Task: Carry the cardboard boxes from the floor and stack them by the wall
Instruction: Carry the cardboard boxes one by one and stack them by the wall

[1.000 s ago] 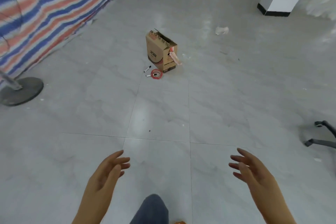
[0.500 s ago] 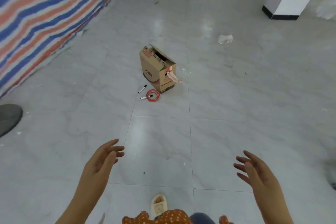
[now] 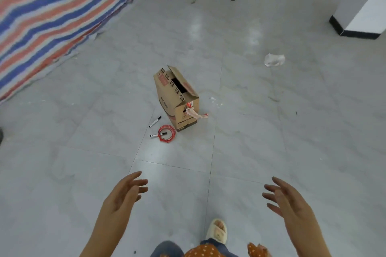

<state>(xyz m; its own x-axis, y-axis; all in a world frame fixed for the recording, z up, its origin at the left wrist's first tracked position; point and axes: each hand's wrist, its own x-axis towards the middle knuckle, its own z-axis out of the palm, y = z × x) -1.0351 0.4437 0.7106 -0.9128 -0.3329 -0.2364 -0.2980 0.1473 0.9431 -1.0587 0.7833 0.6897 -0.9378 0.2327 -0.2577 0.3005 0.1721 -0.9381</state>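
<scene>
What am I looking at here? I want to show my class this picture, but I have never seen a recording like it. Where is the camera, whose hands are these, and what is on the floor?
No machine here: a person wears a camera on the head, looking forward and down. The left hand and right hand reach forward with relaxed fingers, holding nothing. On the tiled floor ahead stands a cardboard box, its top flaps partly open, torn tape hanging from one side. Beside it lie two markers and a red cord. A striped tarp lies at the left, crumpled paper farther right. One slippered foot shows below.

bare forearms, jeans (image 3: 167, 249), cream slipper (image 3: 217, 230) — polka-dot top (image 3: 205, 251)
</scene>
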